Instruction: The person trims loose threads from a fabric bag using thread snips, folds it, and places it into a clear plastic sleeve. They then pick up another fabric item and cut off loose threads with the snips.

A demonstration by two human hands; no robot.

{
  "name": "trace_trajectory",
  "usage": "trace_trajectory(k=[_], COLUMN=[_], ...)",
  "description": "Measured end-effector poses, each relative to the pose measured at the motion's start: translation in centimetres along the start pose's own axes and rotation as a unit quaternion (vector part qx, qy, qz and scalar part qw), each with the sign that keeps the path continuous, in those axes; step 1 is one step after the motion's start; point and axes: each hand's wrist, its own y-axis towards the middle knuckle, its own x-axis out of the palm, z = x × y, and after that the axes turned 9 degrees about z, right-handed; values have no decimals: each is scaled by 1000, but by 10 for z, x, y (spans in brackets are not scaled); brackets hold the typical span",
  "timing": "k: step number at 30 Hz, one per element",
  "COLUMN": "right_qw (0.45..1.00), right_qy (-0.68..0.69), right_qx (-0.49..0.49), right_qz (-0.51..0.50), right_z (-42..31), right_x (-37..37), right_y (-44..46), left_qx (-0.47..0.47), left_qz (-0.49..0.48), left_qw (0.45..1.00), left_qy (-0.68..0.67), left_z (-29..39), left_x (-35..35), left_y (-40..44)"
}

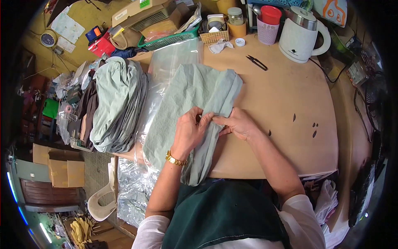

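Left hand (188, 129) and right hand (240, 124) pinch nearly closed on a pale green garment (172, 108) lying across the surface (265, 89) — creased, work on it apparently unfinished — while similar garments (114, 93) lie piled left.

The pale cloth (176, 97) partly hides fingers of the right hand (239, 124) — the clock (48, 38) too small to read.

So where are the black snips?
In the head view, the black snips lie upper right on the table, left of the white kettle.
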Motion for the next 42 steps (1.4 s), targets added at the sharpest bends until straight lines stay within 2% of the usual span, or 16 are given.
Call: trace_trajectory(k=[3,6,13,15,18,20,21,24,28,30,32,34,36,38,39,42], right_qw=[1000,999,997,995,995,996,999,991,990,999,994,978,970,983,983,991], right_qy=[6,2,-53,-70,-40,80,14,-122,-111,16,75,110,141,152,150,88], right_qx=[3,37,-9,4,22,26,2,30,15,-31,-66,-105,-75,23,26,-48], right_qz=[7,-8,-51,-73,-91,4,-35,-42,-84,15,52,142,181,105,103,87], right_z=[3,-1,2,4,1,-8,-4,-1,3,7,17,11,-3,-16,-9,11], right_x=[-8,-12,-21,-28,-22,2,-2,-15,-23,-13,-13,-17,-11,-5,-6,-14], right_y=[6,4,1,1,-2,-11,-4,2,5,7,19,23,11,-1,3,14], left_qx=[-16,-39,-88,-53,-56,-7,40,27,-7,1,16,-34,-72,-55,3,49], left_qz=[-76,-61,-76,-18,-4,10,21,29,20,-62,-111,-192,-213,-137,-85,-12], left_qw=[997,996,993,997,998,1000,998,999,999,995,989,981,974,989,996,997], left_qy=[26,-47,-34,-47,-4,13,32,20,-28,80,93,7,-23,11,24,54], left_z=[-14,-17,-17,-18,-11,-9,-8,-10,-1,8,-7,-7,3,7,2,1], left_x=[1,5,6,7,-5,1,4,10,11,-4,-8,-17,-28,-30,-23,-14], left_y=[3,4,5,7,17,16,14,13,5,-7,-23,-35,-40,-43,-47,-48])
